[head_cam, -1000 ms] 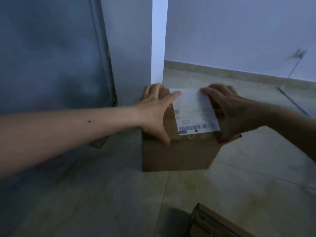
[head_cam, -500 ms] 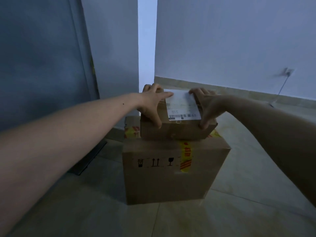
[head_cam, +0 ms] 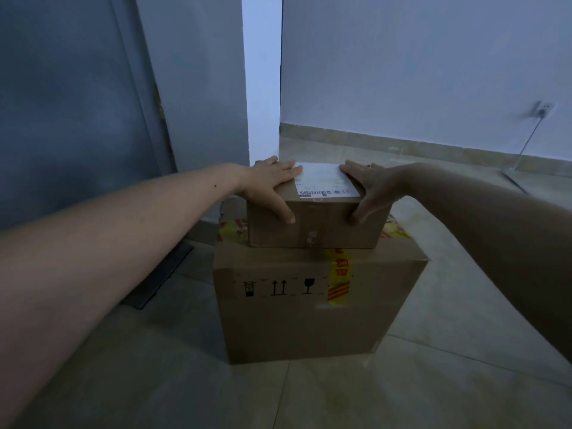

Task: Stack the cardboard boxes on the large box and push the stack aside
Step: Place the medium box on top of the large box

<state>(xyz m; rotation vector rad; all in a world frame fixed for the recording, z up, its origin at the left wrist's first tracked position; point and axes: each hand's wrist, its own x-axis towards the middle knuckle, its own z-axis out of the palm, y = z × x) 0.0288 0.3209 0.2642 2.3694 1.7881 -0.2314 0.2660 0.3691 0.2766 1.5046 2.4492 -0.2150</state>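
Note:
A small cardboard box (head_cam: pixel 322 222) with a white shipping label on its lid rests on top of the large box (head_cam: pixel 309 311), which stands on the floor and has yellow-red tape and black handling symbols on its front. My left hand (head_cam: pixel 269 188) grips the small box at its left top corner, thumb down the front face. On the right top corner sits my right hand (head_cam: pixel 371 190), fingers over the lid and thumb on the front. Both arms are stretched out.
A white pillar (head_cam: pixel 263 88) and a grey door (head_cam: pixel 71 103) rise just behind and left of the stack. A dark floor mat (head_cam: pixel 161 274) lies left of the large box. A wall socket (head_cam: pixel 543 109) with a cable is at the far right. Tiled floor surrounds the boxes.
The view has pulled back and up, so the large box under the small one now shows. The small box sits on it, both hands still holding it. A third box at the bottom edge is gone from view.

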